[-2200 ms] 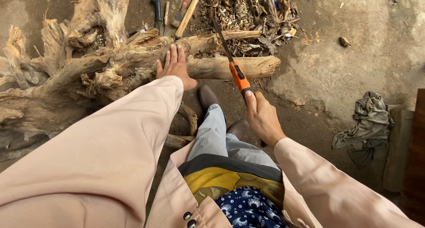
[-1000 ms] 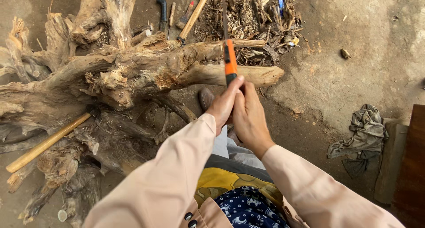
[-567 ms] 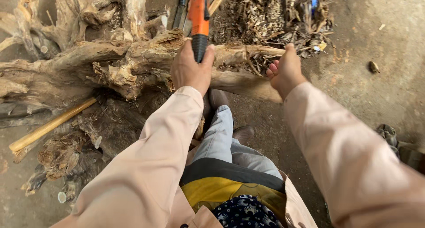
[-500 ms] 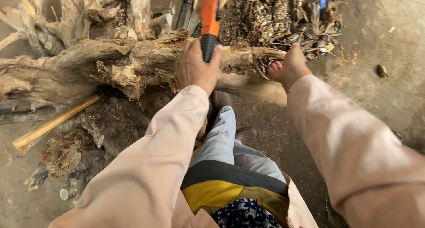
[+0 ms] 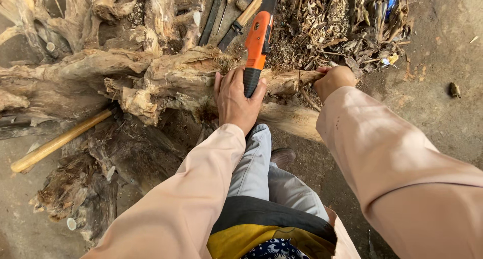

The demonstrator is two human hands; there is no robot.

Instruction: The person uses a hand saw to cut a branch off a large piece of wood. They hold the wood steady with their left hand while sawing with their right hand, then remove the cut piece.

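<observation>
In the head view, the left hand [image 5: 235, 102] was closed around the black grip of the orange-handled saw [image 5: 257, 37], which rose from the middle of the frame toward the top edge, its toothed blade running out of the picture. A second earlier both hands had been together on that handle, and about two seconds back the right one had carried it alone while the left lay flat on the wood; now the saw had changed over to the left. The right hand [image 5: 334, 81] had gone to the right-of-centre part of the frame and rested on the end of the pale root limb [image 5: 282, 83]; its fingers were hidden behind the wrist, so whether it clasped the wood or only pressed on it could not be told. The change read as the saw being held one-handed while the other hand steadied the wood.

The big gnarled root stump [image 5: 121, 78] filled the left and upper left. A pale wooden handle [image 5: 60, 141] lay slanting at the left edge, partly under the roots. A heap of wood chips and bark [image 5: 327, 22] covered the upper right, just behind the limb, and dark tools [image 5: 214, 15] lay at the top centre beside the blade. A brown shoe [image 5: 282, 156] stood under the limb, close below the saw.
</observation>
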